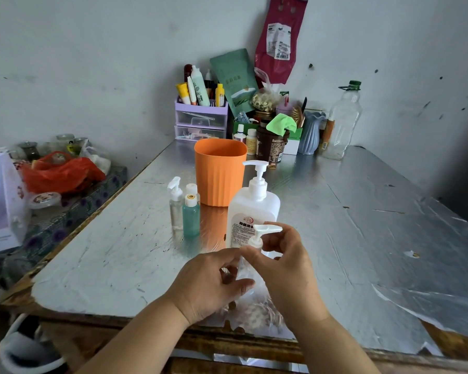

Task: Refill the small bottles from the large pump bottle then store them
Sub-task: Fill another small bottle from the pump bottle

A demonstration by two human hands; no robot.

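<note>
Hands met near the front edge of the foil-covered table (362,225), close together over its middle. The left hand (208,282) curled round the body of a small clear bottle (244,269), thumb and fingers wrapped on it. The right hand (284,265) pinched that bottle's white pump cap (265,230) at the collar, its other fingers loosely bent. Whether the bottle's base touched the table could not be told.

Just behind the hands stood the large pump bottle (250,209), upright, its nozzle pointing left. An orange cup (219,174) stood behind it and slightly left, nearly touching. Left of the large bottle, three small bottles clustered upright: a clear pump bottle (175,203), a teal bottle (191,218) beside it, and a white-capped bottle (191,188) behind the teal one.

Bare foil lay wide to the right of the hands and to the left as far as the table's worn left edge. Clutter, including a purple organiser (200,120), crowded the far corner by the wall.
</note>
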